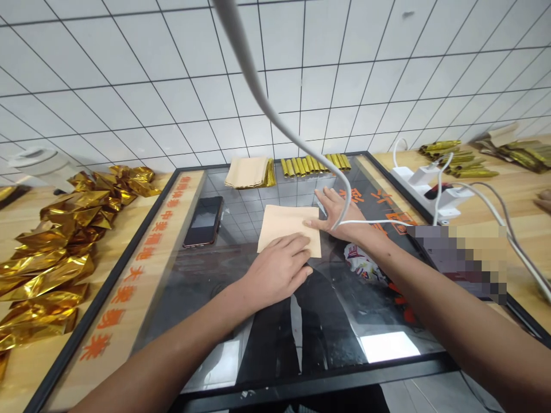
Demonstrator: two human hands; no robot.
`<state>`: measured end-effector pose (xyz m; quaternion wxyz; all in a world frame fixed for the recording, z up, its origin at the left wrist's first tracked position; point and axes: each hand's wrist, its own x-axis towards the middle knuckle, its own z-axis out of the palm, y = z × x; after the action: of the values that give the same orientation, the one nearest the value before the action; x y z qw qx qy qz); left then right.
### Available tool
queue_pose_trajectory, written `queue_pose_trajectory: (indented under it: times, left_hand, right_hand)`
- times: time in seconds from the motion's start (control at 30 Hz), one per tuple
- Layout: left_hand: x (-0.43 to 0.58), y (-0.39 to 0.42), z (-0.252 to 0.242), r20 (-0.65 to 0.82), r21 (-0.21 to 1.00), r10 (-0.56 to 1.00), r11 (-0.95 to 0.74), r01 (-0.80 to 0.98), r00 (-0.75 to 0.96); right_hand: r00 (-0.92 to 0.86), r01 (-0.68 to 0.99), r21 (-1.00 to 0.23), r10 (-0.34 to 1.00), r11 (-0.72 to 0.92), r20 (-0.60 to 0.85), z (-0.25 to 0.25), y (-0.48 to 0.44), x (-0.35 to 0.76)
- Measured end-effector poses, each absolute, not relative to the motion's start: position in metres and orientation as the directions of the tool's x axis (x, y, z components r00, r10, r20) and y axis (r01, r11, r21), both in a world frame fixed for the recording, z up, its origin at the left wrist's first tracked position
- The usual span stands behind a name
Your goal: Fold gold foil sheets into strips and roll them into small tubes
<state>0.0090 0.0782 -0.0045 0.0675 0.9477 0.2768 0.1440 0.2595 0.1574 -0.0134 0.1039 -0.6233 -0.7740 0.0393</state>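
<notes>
A square of tan paper (pixel 279 221) lies flat on the black-framed glass panel (pixel 172 321). My left hand (pixel 279 267) rests on the paper's lower part, palm down with its fingers stretched out. At the paper's right edge, my right hand (pixel 333 212) lies spread, its thumb on the paper and its other fingers on the glass. Behind them stand a stack of tan, gold-backed sheets (pixel 247 172) and a row of small gold rolls (pixel 310 166).
Folded gold foil pieces (pixel 47 258) cover the left side. A phone (pixel 203 222) lies left of the paper. Right are a white power strip (pixel 415 180) with cables and more gold rolls (pixel 460 160). A white cable (pixel 275 117) hangs across the view. Another person's fingers (pixel 544 199) show far right.
</notes>
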Motion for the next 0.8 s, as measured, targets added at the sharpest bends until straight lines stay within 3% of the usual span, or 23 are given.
queue_pose_trajectory:
  times: [0.2,0.3,0.57,0.7,0.8]
  left_hand:
    - [0.017,0.074,-0.005,0.195,0.197,0.534,-0.843,0.500,0.823]
    - [0.017,0.074,-0.005,0.196,0.182,0.519,-0.853,0.489,0.832]
    - [0.016,0.075,-0.009,0.205,0.159,0.512,-0.858,0.488,0.834]
    - [0.015,0.075,-0.012,0.224,0.166,0.506,-0.862,0.479,0.833]
    - [0.014,0.075,-0.013,0.219,0.165,0.508,-0.861,0.482,0.833]
  right_hand:
    - [-0.132,0.971,-0.178,0.978,0.161,0.163,-0.013,0.172,0.260]
    - [-0.115,0.960,-0.231,0.976,0.156,0.183,-0.015,0.174,0.257]
    - [-0.200,0.905,-0.365,0.976,0.217,0.086,-0.011,0.162,0.268]
    - [-0.294,0.899,-0.346,0.956,0.266,-0.027,-0.009,0.149,0.267]
    - [-0.249,0.921,-0.317,0.968,0.228,-0.025,-0.012,0.149,0.263]
